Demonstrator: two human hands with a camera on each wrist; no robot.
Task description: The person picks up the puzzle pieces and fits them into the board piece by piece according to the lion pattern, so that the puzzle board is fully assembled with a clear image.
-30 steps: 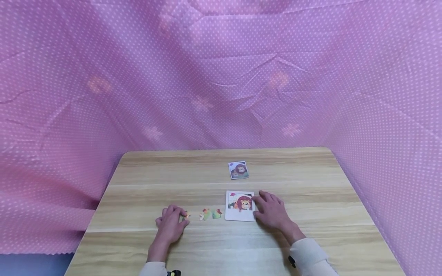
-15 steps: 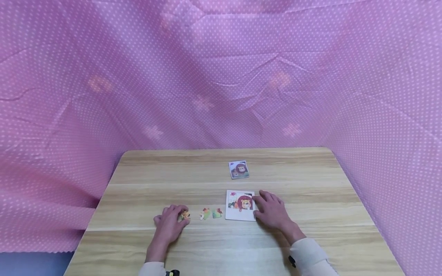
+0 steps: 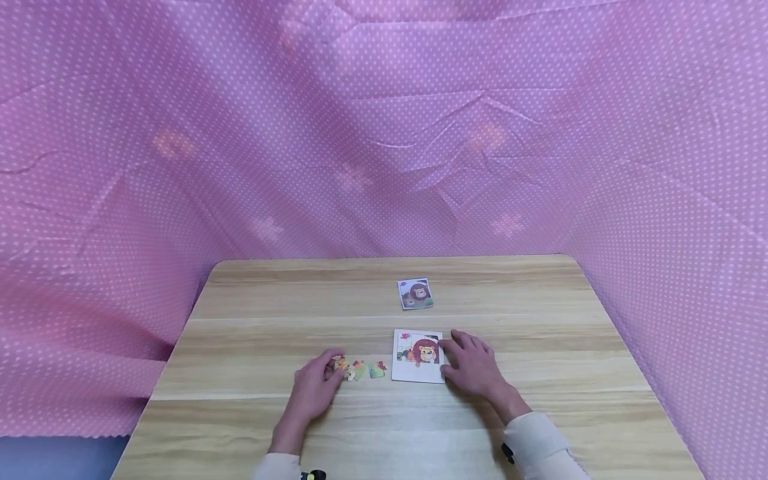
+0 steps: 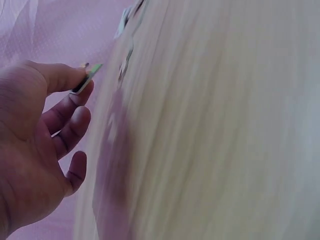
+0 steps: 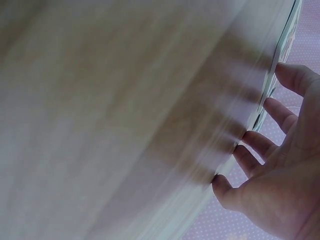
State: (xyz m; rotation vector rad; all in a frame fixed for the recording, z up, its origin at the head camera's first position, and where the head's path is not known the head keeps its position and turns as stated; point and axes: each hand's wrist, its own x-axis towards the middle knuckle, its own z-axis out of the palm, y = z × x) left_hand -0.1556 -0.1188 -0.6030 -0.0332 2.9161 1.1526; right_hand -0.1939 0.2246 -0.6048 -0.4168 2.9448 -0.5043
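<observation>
My left hand point(image 3: 313, 388) pinches a small puzzle piece point(image 4: 88, 79) between thumb and index finger; in the left wrist view the piece is held clear of the table, tilted, with its other fingers curved loosely below. Two more colourful puzzle pieces point(image 3: 377, 370) lie on the table just right of it, one partly behind the held piece. A white puzzle board point(image 3: 418, 375) with a partly filled lion picture lies right of them. At the board's right edge rests my right hand point(image 3: 474, 371), thumb and index finger touching the rim, fingers point(image 5: 257, 143) loosely bent.
A smaller lion picture card point(image 3: 416, 294) lies on the wooden table point(image 3: 516, 300) beyond the board. Pink dotted cloth point(image 3: 384, 167) hangs behind and along both sides of the table.
My left hand has picked up the leftmost puzzle piece and moved right with it, close to the other loose pieces. My right hand has stayed at the board.
</observation>
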